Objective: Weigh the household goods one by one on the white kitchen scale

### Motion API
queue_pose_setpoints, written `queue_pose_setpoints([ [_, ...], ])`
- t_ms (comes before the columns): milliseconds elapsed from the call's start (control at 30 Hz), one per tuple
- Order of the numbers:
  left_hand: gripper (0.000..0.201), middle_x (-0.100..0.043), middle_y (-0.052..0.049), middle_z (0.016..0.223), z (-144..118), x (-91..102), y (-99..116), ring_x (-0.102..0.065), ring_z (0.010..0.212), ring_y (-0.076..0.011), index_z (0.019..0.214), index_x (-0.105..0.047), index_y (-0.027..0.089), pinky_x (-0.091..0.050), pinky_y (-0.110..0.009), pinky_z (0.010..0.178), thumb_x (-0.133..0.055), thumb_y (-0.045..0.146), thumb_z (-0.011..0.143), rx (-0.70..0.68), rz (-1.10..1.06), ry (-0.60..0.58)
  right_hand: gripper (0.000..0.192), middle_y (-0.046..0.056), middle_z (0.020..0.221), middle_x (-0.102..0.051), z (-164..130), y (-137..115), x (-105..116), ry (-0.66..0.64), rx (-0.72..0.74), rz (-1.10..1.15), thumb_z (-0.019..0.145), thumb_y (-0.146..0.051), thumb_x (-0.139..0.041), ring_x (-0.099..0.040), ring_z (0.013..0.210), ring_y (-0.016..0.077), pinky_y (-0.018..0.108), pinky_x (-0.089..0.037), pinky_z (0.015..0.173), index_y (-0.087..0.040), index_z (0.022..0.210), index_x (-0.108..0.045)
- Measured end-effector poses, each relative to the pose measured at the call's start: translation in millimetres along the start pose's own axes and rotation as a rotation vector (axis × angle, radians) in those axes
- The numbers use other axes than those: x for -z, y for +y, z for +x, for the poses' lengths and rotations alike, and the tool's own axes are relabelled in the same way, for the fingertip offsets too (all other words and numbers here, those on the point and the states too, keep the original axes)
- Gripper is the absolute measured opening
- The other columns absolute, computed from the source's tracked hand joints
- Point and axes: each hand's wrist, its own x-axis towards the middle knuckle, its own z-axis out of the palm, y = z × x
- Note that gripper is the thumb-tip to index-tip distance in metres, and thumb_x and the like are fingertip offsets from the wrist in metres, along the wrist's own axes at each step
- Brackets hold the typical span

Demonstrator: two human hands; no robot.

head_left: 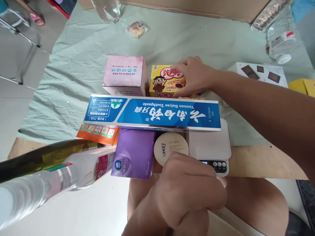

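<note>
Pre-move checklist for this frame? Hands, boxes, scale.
1. Right hand on the yellow snack box: ok, fingers rest on its top.
2. Left hand at the Dove tin: ok, touching its near edge; whether it grips cannot tell.
3. Toothpaste box lies flat across the items: ok, no hand on it.
4. Scale display readable: not ok, the left hand covers part of it.
5. Pink box upright beside the snack box: ok.
6. Purple tissue pack overhangs the table edge: not ok.
</note>
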Motion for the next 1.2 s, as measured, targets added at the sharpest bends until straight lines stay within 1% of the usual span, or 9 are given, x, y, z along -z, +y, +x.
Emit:
queue_pose_setpoints([
  [100, 0.029, -0.036, 0.004, 0.051, 17, -3.8, 0, -0.030, 0.046, -0.0073, 0.062, -0.036, 0.018, -0.028, -0.025, 0.047, -0.042, 0.011, 0.089, -0.144, -0.176, 0.137, 0.101, 0.011, 0.152, -0.042, 0, 4, -1, 0.001, 0.003, 0.043, 0.061, -0.067, -0.081, -0.029, 0.148, 0.0429, 0.060, -0.040, 0.119, -0.033, 0.149, -0.043],
  [200, 0.020, -0.035, 0.005, 0.053, 30, -8.9, -2, -0.027, 0.046, -0.0041, 0.063, -0.037, 0.017, -0.020, -0.020, 0.045, -0.040, 0.000, 0.073, -0.238, -0.267, 0.172, 0.086, 0.010, 0.156, -0.038, -5, 15, 0, 0.005, 0.040, 0.108, 0.071, -0.062, -0.075, -0.029, 0.152, 0.0389, 0.059, -0.036, 0.125, -0.033, 0.147, -0.047],
  [333, 0.017, -0.032, 0.005, 0.052, 34, -15.8, -5, -0.024, 0.047, -0.0038, 0.062, -0.036, 0.016, -0.017, -0.019, 0.046, -0.036, 0.000, 0.066, -0.224, -0.273, 0.197, 0.075, 0.009, 0.159, -0.036, -18, 34, 1, 0.021, 0.049, 0.230, 0.076, -0.050, -0.073, -0.039, 0.148, 0.0326, 0.052, -0.047, 0.118, -0.032, 0.145, -0.049],
  [500, 0.020, -0.032, 0.005, 0.052, 34, -21.8, -3, -0.024, 0.049, -0.0046, 0.064, -0.033, 0.017, -0.018, -0.020, 0.046, -0.038, -0.001, 0.070, -0.215, -0.230, 0.149, 0.073, 0.012, 0.150, -0.049, -29, 39, -1, 0.029, -0.106, 0.342, 0.078, -0.047, -0.072, -0.066, 0.106, 0.0251, 0.048, -0.057, 0.099, -0.031, 0.145, -0.047],
  [567, 0.021, -0.032, 0.005, 0.053, 35, -22.8, -2, -0.025, 0.048, -0.0047, 0.064, -0.034, 0.017, -0.017, -0.021, 0.046, -0.039, -0.001, 0.071, -0.187, -0.221, 0.137, 0.071, 0.012, 0.146, -0.053, -28, 37, -3, 0.029, -0.122, 0.381, 0.079, -0.045, -0.072, -0.066, 0.099, 0.0228, 0.045, -0.058, 0.095, -0.031, 0.144, -0.047],
  [733, 0.017, -0.032, 0.004, 0.054, 38, -23.4, -1, -0.026, 0.047, -0.0038, 0.062, -0.036, 0.016, -0.016, -0.021, 0.047, -0.038, -0.001, 0.066, -0.140, -0.205, 0.101, 0.062, 0.011, 0.147, -0.052, -25, 32, -5, 0.079, -0.133, 0.397, 0.078, -0.040, -0.073, -0.062, 0.111, 0.0237, 0.044, -0.054, 0.102, -0.029, 0.137, -0.054],
  [800, 0.017, -0.032, 0.004, 0.053, 39, -23.8, -1, -0.026, 0.047, -0.0039, 0.062, -0.035, 0.016, -0.016, -0.021, 0.047, -0.039, 0.000, 0.067, -0.134, -0.201, 0.109, 0.061, 0.010, 0.146, -0.054, -26, 31, -5, 0.070, -0.145, 0.403, 0.078, -0.039, -0.073, -0.063, 0.110, 0.0238, 0.042, -0.056, 0.097, -0.028, 0.135, -0.055],
  [967, 0.019, -0.031, 0.004, 0.053, 40, -25.1, -2, -0.025, 0.047, -0.0039, 0.062, -0.035, 0.016, -0.015, -0.022, 0.048, -0.040, 0.000, 0.071, -0.096, -0.200, 0.108, 0.072, 0.010, 0.128, -0.066, -38, 26, -2, 0.000, -0.222, 0.498, 0.078, -0.042, -0.071, -0.067, 0.093, 0.0228, 0.040, -0.059, 0.083, -0.028, 0.144, -0.045],
  [1200, 0.020, -0.033, 0.004, 0.054, 38, -22.9, 0, -0.026, 0.049, -0.0045, 0.062, -0.036, 0.016, -0.016, -0.023, 0.048, -0.039, -0.001, 0.073, -0.079, -0.188, 0.090, 0.103, 0.008, 0.119, -0.069, -44, 10, -8, -0.059, -0.323, 0.592, 0.075, -0.045, -0.075, -0.068, 0.096, 0.0254, 0.041, -0.059, 0.084, -0.031, 0.159, -0.016],
])
